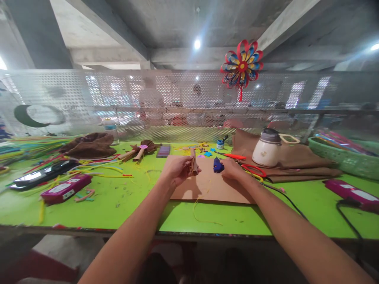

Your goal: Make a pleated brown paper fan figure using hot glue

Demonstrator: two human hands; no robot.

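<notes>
Upright in the fingers of my left hand [177,169] is a small rolled piece of brown paper [194,162]. My right hand [230,169] is closed around what looks like a blue glue gun [218,165], held a short way right of the roll. Most of its grip is hidden by the hand. Beneath both hands lies a flat brown cardboard sheet [204,193] on the green table [183,225]. A thin yellow strand [195,215] trails over the sheet's front edge.
Right: scissors with red handles [254,169], an orange-handled tool [235,156], a cream jar [266,148], folded brown material [299,157], a green basket [349,157] and a black cable [290,199]. Left: paper-wrapped crafts [142,152], a magenta power strip [66,188] and a phone [41,173]. Behind stands a perforated screen [183,94].
</notes>
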